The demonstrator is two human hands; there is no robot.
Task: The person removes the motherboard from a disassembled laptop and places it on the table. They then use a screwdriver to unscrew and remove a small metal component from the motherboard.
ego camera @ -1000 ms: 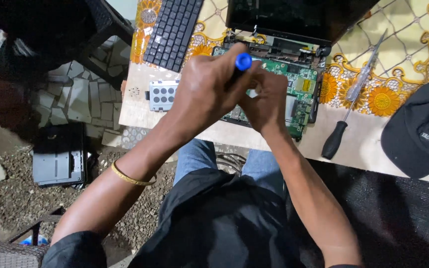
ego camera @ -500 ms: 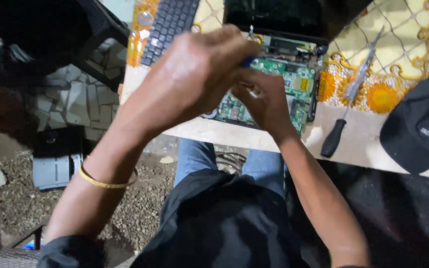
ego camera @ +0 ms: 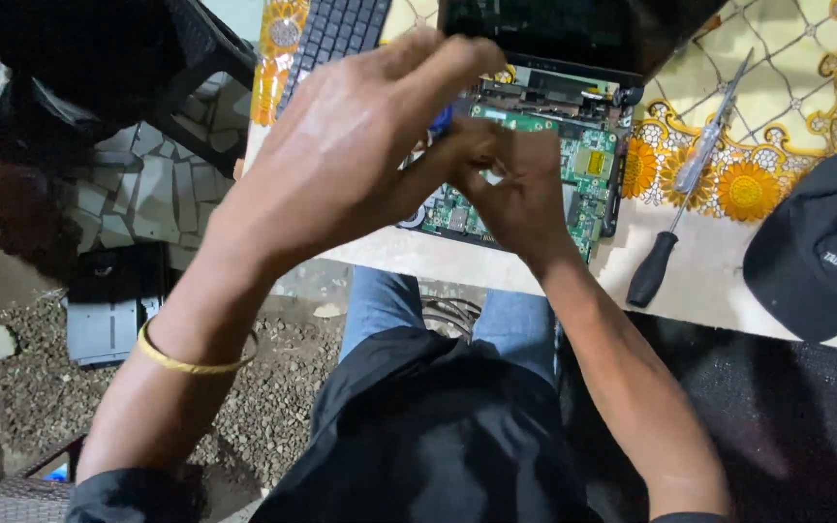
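Observation:
An opened laptop with its green circuit board bare lies on the table in front of me. My left hand hovers over the board's left part, its fingers closed on a blue-handled screwdriver, of which only a bit of blue shows. Just to the right, my right hand rests on the board with its fingertips bunched against my left thumb. What they pinch is hidden. A gold bangle circles my left wrist.
A black-handled screwdriver lies right of the laptop on the flower-patterned tablecloth. A black cap sits at the table's right edge. A loose keyboard lies at the back left. A dark flat device rests on the gravel.
My left hand has risen toward the camera and now covers the board's left side and most of the blue handle. My right hand has stayed on the board.

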